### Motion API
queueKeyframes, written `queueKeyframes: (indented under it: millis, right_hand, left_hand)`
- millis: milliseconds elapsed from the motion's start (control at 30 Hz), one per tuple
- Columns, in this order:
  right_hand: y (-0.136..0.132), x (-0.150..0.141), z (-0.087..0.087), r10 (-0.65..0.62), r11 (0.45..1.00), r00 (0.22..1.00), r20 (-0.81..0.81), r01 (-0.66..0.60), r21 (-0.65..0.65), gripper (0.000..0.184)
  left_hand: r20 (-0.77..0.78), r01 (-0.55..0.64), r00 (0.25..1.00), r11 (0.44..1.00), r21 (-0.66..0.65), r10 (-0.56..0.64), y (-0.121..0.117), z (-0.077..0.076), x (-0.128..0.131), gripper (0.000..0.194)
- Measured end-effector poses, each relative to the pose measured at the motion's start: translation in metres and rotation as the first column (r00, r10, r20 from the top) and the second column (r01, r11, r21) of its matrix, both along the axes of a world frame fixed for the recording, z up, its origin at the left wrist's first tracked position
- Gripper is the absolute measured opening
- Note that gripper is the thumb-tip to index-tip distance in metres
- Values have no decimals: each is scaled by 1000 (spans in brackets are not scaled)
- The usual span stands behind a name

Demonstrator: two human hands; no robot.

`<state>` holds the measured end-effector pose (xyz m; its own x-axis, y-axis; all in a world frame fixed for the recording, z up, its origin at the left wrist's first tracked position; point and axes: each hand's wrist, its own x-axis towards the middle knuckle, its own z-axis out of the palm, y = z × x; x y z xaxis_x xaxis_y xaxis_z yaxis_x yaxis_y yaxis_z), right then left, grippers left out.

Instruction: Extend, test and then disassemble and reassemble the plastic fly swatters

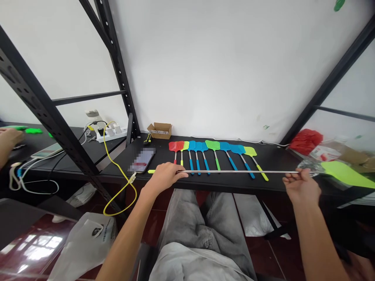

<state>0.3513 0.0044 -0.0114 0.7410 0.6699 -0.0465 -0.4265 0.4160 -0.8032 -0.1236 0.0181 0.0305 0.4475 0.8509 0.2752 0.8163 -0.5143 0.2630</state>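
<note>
A telescopic fly swatter (243, 171) stretches sideways over the front of the black shelf, its thin metal rod drawn out long. My left hand (165, 175) is closed round its handle end, where a yellow-green tip sticks out to the left. Near the swatter's yellow-green head, my right hand (303, 188) pinches the rod with curled fingers. Behind the rod lie several shorter fly swatters in a row, among them a red swatter (176, 146), a green swatter (213, 145), a blue swatter (238, 149) and a yellow-green swatter (250, 151).
On the left are a phone (143, 159) with a yellow cable (117, 168), a small cardboard box (160, 130) and a power strip (115, 134). A red plastic bag (306, 141) sits at right. Black metal posts flank the shelf. Another person's hand (11, 137) shows far left.
</note>
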Motion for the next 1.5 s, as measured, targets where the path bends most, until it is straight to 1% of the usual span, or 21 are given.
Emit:
queueKeyframes:
  millis: [100,233,433,500,567,633,733,800,900,1067,1167,1233,1400,1500]
  right_hand:
    - [-6,14,5,-44,999,998,-43,45,29,40]
    - [-10,19,10,-114,992,989,-89,118,40,50]
    - [-11,14,13,-136,982,990,-39,140,126,55]
    - [-12,8,14,-125,979,992,-20,126,161,55]
    - [-12,-4,16,-74,977,997,-2,73,201,52]
    - [-10,-21,17,6,971,1000,13,-9,237,45]
    - [-6,-52,17,131,952,990,45,-138,272,34]
    - [-3,-69,17,180,935,981,77,-195,295,31]
    - [-2,-81,16,213,922,973,95,-232,309,29]
    - [-4,-79,16,219,918,970,102,-241,315,30]
    - [-6,-84,18,210,915,971,116,-237,327,31]
    - [-8,-97,20,214,914,969,125,-244,325,32]
    - [-16,-144,26,331,886,932,150,-361,290,36]
    - [-20,-160,28,357,876,921,155,-388,287,36]
  left_hand:
    - [13,-16,1000,1000,-15,17,0,9,-15,32]
    - [41,-30,999,998,-52,32,-2,16,-26,29]
    - [105,14,994,999,-52,-8,-2,20,-27,33]
    - [121,26,992,999,-46,-20,-3,22,-24,34]
    - [136,49,990,998,-40,-43,-5,23,-17,34]
    - [150,90,985,995,-31,-84,-7,21,-7,33]
    - [167,162,974,986,-31,-155,-11,18,8,36]
    - [189,182,967,982,-43,-171,-12,17,13,39]
    - [235,171,960,983,-60,-153,-12,17,12,42]
    - [248,173,957,983,-62,-152,-11,20,8,44]
    - [235,158,961,986,-46,-143,-12,19,12,43]
    - [236,162,961,986,-41,-148,-14,18,19,43]
    - [255,237,943,970,-59,-215,-20,11,41,45]
    - [279,243,935,968,-60,-218,-21,10,46,47]
